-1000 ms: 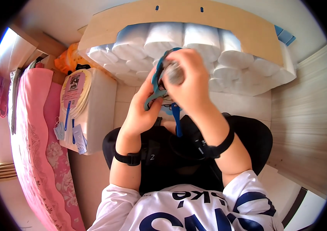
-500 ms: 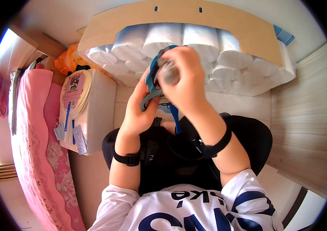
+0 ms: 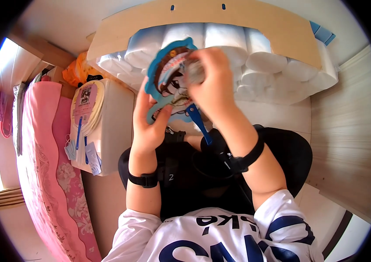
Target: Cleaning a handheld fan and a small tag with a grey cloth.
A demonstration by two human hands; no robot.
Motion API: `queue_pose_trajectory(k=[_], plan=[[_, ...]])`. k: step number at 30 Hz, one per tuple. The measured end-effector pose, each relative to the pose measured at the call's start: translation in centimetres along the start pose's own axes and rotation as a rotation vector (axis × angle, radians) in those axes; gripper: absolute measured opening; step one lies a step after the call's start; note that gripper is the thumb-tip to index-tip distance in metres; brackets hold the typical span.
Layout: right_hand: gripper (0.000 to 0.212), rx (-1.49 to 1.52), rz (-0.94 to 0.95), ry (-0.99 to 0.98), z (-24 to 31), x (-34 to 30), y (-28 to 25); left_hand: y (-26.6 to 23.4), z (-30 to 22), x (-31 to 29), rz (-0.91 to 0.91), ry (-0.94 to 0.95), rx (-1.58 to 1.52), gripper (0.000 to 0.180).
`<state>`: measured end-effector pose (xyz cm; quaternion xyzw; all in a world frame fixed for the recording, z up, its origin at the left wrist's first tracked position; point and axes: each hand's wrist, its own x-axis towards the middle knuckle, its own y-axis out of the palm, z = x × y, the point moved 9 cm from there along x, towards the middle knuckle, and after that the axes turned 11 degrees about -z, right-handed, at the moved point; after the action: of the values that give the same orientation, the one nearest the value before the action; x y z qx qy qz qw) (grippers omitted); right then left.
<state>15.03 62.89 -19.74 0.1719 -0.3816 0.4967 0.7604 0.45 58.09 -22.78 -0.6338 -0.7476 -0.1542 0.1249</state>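
My left hand (image 3: 149,129) grips a cartoon-printed hand fan (image 3: 168,74) by its lower left edge, thumb in front and fingers behind. The fan has a scalloped blue border, and its blue plastic handle (image 3: 200,125) points down toward my lap. Against the fan's right side, my right hand (image 3: 217,83) is closed around a grey, rounded wad (image 3: 195,71). Motion blurs the wad, so its material cannot be made out, nor whether it touches the printed face. Part of the fan's right edge is hidden behind this hand.
Ahead stands a cut-open cardboard box (image 3: 277,35) with white paper rolls (image 3: 222,41) in it. On the left, a white box (image 3: 117,126) carries stacked round fans (image 3: 90,102) beside a pink bedspread (image 3: 41,144). A wood-grain panel (image 3: 342,122) rises on the right.
The fan has turned its printed face more toward me and shifted slightly left with my left hand. My right hand still holds the grey wad beside it.
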Motion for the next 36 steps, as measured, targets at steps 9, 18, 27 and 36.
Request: queue_pose_trajectory(k=[9, 18, 27, 36], plan=[[0.042, 0.228, 0.174, -0.209, 4.2, -2.3, 2.1, -0.1, 2.3, -0.4, 0.067, -0.082, 0.052, 0.074], [0.036, 0.247, 0.187, -0.161, 5.4, -2.9, 2.0, 0.8, 2.3, -0.4, 0.116, -0.043, 0.04, 0.069], [0.037, 0.125, 0.111, -0.097, 1.5, -1.2, 0.5, 2.1, 1.3, -0.7, 0.167, -0.082, 0.17, 0.074], [0.035, -0.014, 0.134, -0.065, -0.3, -0.7, 0.9, 0.7, -0.1, 0.3, -0.006, -0.057, -0.065, 0.07]])
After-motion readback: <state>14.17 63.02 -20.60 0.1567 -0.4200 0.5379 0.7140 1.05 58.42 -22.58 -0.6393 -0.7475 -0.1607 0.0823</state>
